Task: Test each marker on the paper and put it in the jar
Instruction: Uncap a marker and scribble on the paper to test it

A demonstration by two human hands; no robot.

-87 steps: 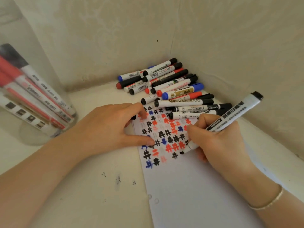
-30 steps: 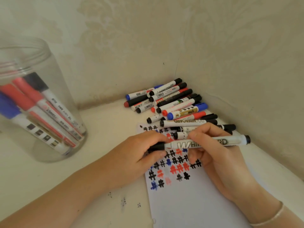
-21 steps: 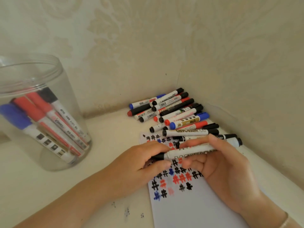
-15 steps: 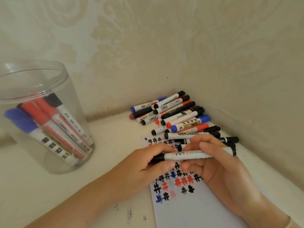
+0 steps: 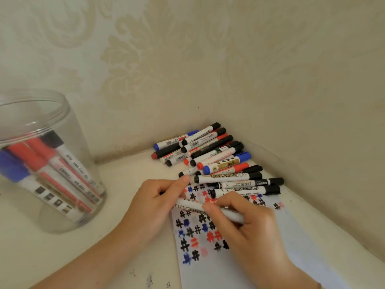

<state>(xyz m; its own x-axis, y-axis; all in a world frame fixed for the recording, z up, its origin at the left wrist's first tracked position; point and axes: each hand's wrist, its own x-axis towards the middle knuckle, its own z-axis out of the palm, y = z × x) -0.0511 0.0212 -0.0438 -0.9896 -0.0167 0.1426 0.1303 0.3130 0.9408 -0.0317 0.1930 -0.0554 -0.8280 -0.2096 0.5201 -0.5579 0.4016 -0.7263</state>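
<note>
Both your hands grip one white cylindrical marker (image 5: 210,208) over the paper (image 5: 245,265) w/ hash marks: left hand (image 5: 155,202) pinches its left end, right hand (image 5: 248,223) curls round the barrel. Clear round plastic jar (image 5: 62,126) stands far left.

Cream wallpaper with raised damask pattern (image 5: 145,65) covers two walls meeting in corner, upper frame. Off-white matte tabletop (image 5: 129,170) runs into that corner. Small dark ink specks (image 5: 149,280) scattered on tabletop near lower edge of frame.
</note>
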